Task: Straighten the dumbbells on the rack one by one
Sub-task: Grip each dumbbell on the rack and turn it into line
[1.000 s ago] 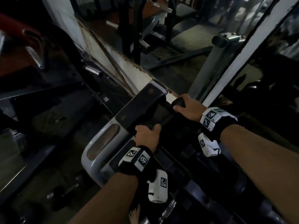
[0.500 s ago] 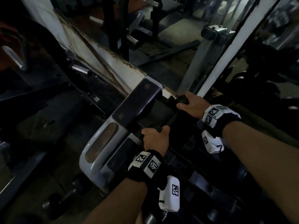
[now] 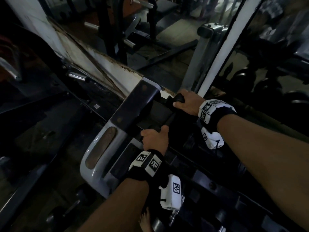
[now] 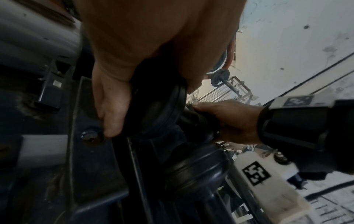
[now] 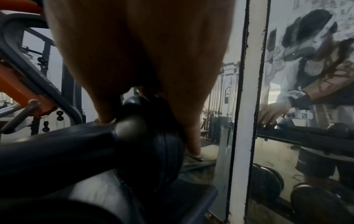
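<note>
Head view: we grip the end dumbbell (image 3: 168, 114) at the rack's (image 3: 93, 158) left end, left hand (image 3: 154, 139) on the near head, right hand (image 3: 185, 102) on the far. Left wrist view: fingers (image 4: 113, 115) could pinch against the rail. Right wrist view: the far head could strike the mirror (image 5: 306, 91) just behind.

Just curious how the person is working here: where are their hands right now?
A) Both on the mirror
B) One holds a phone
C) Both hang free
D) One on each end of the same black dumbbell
D: the left hand grips the near end and the right hand the far end of the dumbbell.
</note>
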A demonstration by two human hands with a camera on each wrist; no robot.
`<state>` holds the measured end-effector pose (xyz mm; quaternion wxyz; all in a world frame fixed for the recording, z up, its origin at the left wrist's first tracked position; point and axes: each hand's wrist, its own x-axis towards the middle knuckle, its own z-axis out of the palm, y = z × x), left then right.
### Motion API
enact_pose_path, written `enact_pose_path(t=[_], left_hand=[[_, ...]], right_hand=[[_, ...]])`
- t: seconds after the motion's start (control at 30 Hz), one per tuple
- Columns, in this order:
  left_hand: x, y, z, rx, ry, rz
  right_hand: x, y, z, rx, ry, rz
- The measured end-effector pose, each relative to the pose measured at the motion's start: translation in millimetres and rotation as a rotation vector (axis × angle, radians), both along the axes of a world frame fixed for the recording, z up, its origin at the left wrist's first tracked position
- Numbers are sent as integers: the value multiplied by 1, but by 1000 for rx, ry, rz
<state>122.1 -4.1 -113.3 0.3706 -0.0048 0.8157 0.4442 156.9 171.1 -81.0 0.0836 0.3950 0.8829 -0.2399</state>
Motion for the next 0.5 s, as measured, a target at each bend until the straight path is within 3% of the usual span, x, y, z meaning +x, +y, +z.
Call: enact_pose_path(t=[0.17, 0.3, 0.4, 0.5], left_hand=[[-6, -9, 18, -102, 137, -139], [-5, -14, 47, -76, 355, -109], [15, -11, 71, 2, 578, -232], [49, -1, 80, 43, 640, -401]], right_hand=[[43, -14, 18, -51, 143, -159], [117, -29, 35, -17, 309, -382], [174, -44, 33, 13, 304, -502], [217, -62, 23, -53, 244, -570]])
